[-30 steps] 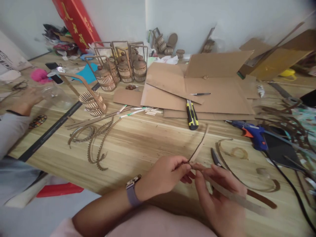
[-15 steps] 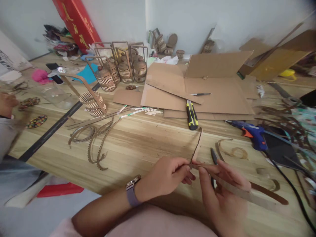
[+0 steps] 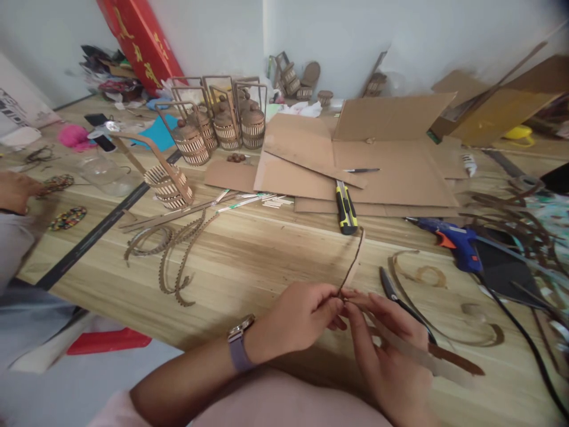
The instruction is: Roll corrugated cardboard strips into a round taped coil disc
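My left hand (image 3: 306,314), with a watch on the wrist, pinches a thin brown strip (image 3: 352,264) whose free end sticks up toward the cutter. Against its fingertips, my right hand (image 3: 391,350) is closed on the same strip, which runs back across the palm; its tail (image 3: 457,360) comes out on the right. Where the fingertips meet, the strip is partly hidden. Black scissors (image 3: 391,287) lie just beyond my right hand, partly covered by it. A yellow and black cutter (image 3: 345,210) lies farther off.
Cardboard sheets (image 3: 391,172) spread at the back centre. A blue glue gun (image 3: 460,243) with a black cable lies at right. At left are a small slatted basket (image 3: 169,184), curled notched strips (image 3: 180,261) and another person's hand (image 3: 18,191). Lidded baskets (image 3: 226,127) stand behind.
My right hand has moved left, closer to my left fingertips, and the strip's tail has moved left too. More of the scissors shows. The other person's hand has shifted right.
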The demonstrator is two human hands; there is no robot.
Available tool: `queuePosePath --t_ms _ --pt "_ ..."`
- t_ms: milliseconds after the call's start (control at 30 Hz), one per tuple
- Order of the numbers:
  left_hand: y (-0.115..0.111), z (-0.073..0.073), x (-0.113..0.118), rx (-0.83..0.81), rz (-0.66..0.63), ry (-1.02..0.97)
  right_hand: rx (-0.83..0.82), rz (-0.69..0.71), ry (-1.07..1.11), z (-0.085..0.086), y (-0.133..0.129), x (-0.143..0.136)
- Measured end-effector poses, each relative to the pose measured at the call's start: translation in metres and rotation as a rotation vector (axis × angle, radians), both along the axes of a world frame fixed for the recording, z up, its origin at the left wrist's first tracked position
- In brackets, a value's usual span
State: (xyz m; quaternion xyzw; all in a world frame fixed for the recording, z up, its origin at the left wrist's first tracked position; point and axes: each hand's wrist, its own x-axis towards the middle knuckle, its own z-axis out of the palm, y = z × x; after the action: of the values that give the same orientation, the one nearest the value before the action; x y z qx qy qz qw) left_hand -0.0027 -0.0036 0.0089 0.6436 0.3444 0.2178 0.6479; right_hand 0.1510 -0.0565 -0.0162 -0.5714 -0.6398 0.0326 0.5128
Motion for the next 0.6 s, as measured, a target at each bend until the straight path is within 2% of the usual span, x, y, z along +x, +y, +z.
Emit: queuePosePath --t_ms 233,400,600 --pt "0.002 0.003 -0.002 -0.060 -0.028 0.000 0.026 0.001 0.015 0.014 0.005 0.004" --pt "0.004 0.000 0.001 -0.062 0.003 -0.015 0.016 0.046 -0.047 0.008 0.001 0.002" --pt "0.001 -0.004 0.002 -0.066 0.012 -0.050 0.074 -0.016 -0.147 0.003 0.001 0.001"
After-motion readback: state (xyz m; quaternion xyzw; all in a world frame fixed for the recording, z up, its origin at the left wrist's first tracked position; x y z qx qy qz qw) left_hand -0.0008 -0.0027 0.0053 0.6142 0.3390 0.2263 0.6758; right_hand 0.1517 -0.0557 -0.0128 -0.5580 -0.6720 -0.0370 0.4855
